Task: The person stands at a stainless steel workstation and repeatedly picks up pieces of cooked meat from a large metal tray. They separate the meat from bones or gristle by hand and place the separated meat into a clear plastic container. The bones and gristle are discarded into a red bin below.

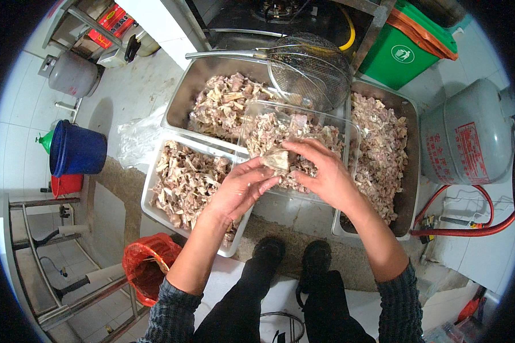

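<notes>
Between my left hand (244, 186) and my right hand (322, 171) is a pale piece of meat or bone (276, 161), gripped by the fingers of the left. The right hand's fingers are spread at its upper and right side; whether they press on it is hard to tell. Below both hands a clear plastic tub (355, 141) holds small meat scraps. It rests across a steel pan of bony pieces (176, 96) and a second steel pan of shredded meat (413, 171). At the left, a white tray (148, 188) is full of bones with bits of meat.
A wire mesh strainer (311, 70) lies over the back pan. A green bin (397, 55) and a gas cylinder (468, 137) stand right. A blue bucket (79, 148), a red-lined bin (139, 257) and a plastic sheet (139, 137) are left. A red hose (472, 232) runs at the right.
</notes>
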The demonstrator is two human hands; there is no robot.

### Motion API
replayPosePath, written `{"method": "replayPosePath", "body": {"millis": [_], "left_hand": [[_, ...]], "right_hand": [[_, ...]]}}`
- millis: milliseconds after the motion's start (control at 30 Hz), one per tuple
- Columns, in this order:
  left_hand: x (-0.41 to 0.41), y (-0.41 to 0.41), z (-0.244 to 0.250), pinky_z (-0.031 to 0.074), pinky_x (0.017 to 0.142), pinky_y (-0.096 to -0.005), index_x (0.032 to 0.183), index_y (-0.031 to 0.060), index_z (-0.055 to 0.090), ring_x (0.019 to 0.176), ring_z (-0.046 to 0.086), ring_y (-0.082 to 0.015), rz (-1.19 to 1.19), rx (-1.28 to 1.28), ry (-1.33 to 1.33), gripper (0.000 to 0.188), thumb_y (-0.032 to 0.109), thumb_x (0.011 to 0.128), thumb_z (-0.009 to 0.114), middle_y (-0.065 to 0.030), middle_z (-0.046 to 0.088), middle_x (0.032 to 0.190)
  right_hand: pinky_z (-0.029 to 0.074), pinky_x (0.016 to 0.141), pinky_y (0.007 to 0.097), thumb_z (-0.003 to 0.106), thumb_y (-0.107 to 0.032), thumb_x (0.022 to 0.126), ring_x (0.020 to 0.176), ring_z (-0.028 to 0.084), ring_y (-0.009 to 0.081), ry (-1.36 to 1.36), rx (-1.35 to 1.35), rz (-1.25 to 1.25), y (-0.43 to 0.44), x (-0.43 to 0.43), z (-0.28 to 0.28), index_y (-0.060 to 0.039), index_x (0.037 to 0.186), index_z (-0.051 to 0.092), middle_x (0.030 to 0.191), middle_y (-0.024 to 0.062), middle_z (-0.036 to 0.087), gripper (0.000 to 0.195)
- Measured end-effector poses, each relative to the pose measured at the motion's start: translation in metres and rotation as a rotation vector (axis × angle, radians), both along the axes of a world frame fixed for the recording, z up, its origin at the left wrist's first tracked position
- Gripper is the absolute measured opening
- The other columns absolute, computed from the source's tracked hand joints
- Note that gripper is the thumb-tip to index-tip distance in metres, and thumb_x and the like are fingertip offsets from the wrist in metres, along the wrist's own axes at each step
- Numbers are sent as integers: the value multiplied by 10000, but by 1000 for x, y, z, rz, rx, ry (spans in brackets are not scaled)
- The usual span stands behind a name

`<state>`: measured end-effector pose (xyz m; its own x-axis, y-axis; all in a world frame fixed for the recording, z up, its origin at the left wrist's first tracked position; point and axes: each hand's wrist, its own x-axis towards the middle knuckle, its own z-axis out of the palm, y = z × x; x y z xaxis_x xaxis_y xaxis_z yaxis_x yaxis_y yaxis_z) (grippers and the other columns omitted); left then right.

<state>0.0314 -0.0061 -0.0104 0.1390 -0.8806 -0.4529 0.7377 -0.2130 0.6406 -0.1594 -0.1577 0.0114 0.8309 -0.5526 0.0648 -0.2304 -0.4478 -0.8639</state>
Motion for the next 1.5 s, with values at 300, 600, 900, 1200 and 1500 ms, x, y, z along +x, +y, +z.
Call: {"method": "replayPosePath", "body": {"millis": [300, 600, 900, 1200, 1500], "left_hand": [[-6, -14, 9, 575, 873, -317, 1174, 2, 641, 988, 708, -209, -133, 20, -72, 249, 222, 1057, 627, -88, 719, 1060], [-13, -22, 2, 438, 775, -254, 983, 49, 726, 835, 531, -83, -243, -30, -779, 95, 135, 985, 769, 40, 616, 933], [-20, -21, 8, 476, 765, -297, 1177, 38, 759, 867, 544, -138, -246, -102, -1124, 278, 221, 970, 787, -48, 583, 1003], [-28, -19, 2, 515, 814, -340, 1148, -18, 710, 876, 583, -216, -152, -184, -1128, 323, 260, 992, 760, -141, 609, 1115], [-27, -15, 23, 498, 736, -383, 1106, -25, 654, 799, 585, -222, -412, 131, -1114, 329, 290, 1028, 703, -141, 647, 914]], "right_hand": [[563, 936, 312, 778, -59, 911, 1078, 700, 149, -119, 308, 46, -6, -2, -17, -41, 1420, 621, 1270, 116, 726, 532], [564, 907, 267, 735, -29, 957, 1077, 658, 106, -230, 755, -16, -4, -7, -28, 28, 1414, 569, 1240, 47, 680, 490], [568, 821, 248, 716, -82, 1000, 998, 654, 77, -239, 770, -114, 3, -8, -35, -5, 1340, 613, 1164, 23, 687, 364], [457, 606, 200, 733, -164, 1013, 783, 573, 9, -296, 813, -345, 19, 8, -40, -50, 1079, 684, 914, -44, 673, 141], [426, 581, 243, 759, -215, 993, 667, 545, 40, -165, 509, -388, 13, 19, -45, -15, 905, 712, 736, -10, 657, 224]]}}
